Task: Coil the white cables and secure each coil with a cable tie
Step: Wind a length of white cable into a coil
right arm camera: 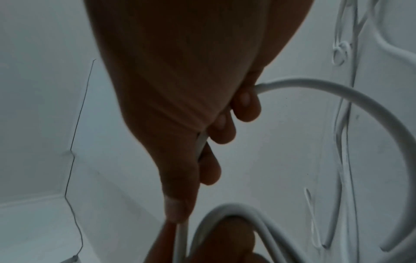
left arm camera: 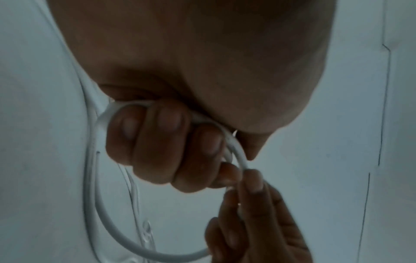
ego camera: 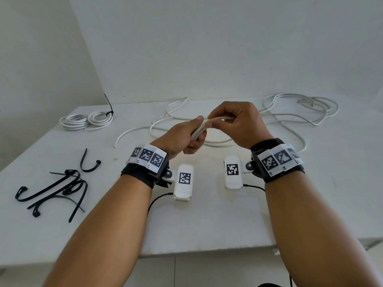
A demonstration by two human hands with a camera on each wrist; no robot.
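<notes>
Above the middle of the white table [ego camera: 207,214], my left hand [ego camera: 186,135] grips a small bundle of white cable loops [ego camera: 199,131] in its curled fingers [left arm camera: 157,138]. My right hand [ego camera: 234,123] pinches the same cable [right arm camera: 337,89] just beside the left, thumb on top. The cable's loose length [ego camera: 217,145] trails in loops on the table behind and to the right. A finished white coil [ego camera: 87,121] bound with a black cable tie [ego camera: 108,109] lies at the far left. Several loose black cable ties [ego camera: 58,187] lie at the near left.
More tangled white cable [ego camera: 300,108] lies at the far right of the table. A white wall stands right behind the table. The table's front edge [ego camera: 207,251] runs below my forearms.
</notes>
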